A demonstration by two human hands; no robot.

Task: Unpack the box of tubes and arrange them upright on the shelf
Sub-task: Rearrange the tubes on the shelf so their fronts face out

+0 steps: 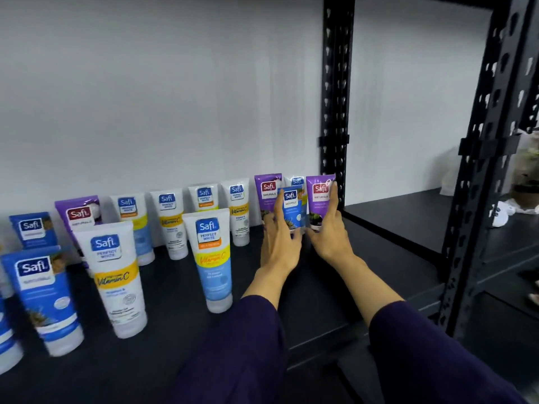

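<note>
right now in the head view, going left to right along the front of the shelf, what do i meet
blue naturals tube → white vitamin c tube → white and light blue perfect white tube → left hand → small blue tube → right hand holding the purple tube → black shelf post

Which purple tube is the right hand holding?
The purple tube at the far right end of the shelf. The right hand wraps it; the other two purple tubes stand untouched farther left.

Single head-worn wide-angle view, facing forward and slightly down into the black shelf (175, 330) at close range; white back wall (160, 97) straight ahead, rack upright (478, 182) near right
</note>
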